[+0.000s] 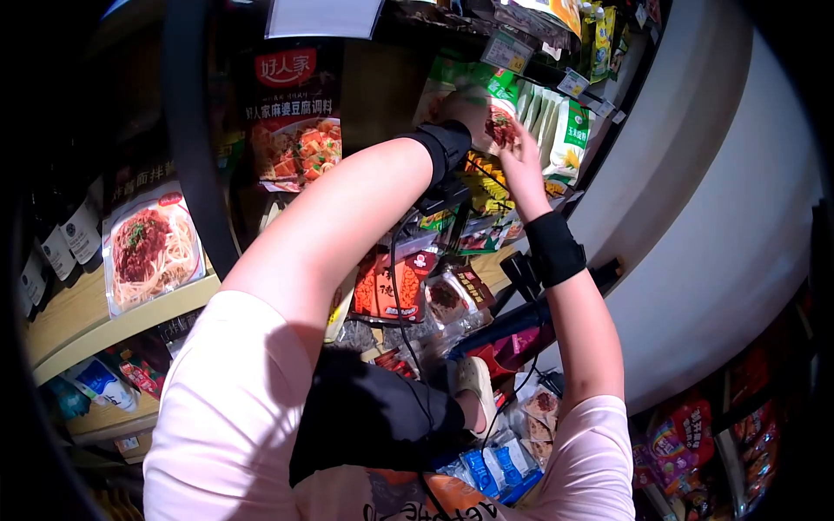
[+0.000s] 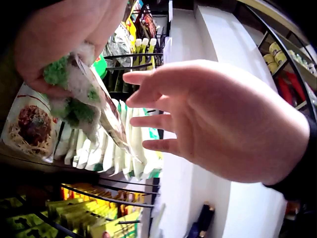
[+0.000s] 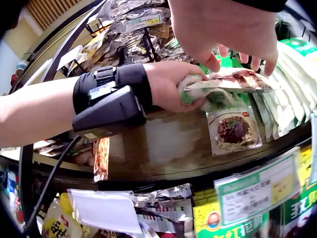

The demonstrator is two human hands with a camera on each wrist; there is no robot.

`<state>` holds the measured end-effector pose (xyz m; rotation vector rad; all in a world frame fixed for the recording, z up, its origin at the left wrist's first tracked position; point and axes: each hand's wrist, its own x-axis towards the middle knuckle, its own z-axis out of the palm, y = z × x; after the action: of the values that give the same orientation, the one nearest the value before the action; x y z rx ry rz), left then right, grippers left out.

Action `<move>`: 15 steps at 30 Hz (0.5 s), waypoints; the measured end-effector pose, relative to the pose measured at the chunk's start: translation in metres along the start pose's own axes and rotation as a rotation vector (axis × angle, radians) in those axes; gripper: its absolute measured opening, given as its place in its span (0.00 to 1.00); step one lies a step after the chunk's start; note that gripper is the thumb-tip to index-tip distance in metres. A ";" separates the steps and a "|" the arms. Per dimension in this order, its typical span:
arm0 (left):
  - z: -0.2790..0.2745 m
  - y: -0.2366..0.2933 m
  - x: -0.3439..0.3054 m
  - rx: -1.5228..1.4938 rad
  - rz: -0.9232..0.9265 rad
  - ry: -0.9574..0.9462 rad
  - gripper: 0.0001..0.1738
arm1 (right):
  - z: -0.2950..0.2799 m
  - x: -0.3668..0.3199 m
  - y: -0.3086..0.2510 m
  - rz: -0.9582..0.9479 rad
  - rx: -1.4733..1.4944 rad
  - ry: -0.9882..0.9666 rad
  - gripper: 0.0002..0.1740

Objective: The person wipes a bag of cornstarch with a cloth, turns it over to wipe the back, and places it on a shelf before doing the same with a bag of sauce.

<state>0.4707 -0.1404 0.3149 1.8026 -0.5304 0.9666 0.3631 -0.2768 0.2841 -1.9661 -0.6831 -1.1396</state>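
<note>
"How would that packet (image 3: 240,78) handle?"

"Light, I'd guess, and bendy, with slick film that could slide. I'd pinch it by a side edge."

"And where is it?"

"Between the hands, near the row of white bags (image 3: 290,94). The left hand (image 3: 173,82) grips a soft, crumpled cloth (image 3: 190,92) at its near end; the right hand (image 2: 213,114) has fingers extended beside it, touching or not, I can't tell."
</note>
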 end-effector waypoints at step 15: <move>-0.049 -0.008 0.012 0.237 -0.170 -0.118 0.16 | 0.010 -0.037 -0.021 0.266 0.153 -0.340 0.29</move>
<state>0.4654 -0.0919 0.3299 2.0907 -0.3378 0.8368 0.3349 -0.2593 0.2555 -2.0635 -0.6359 -0.5838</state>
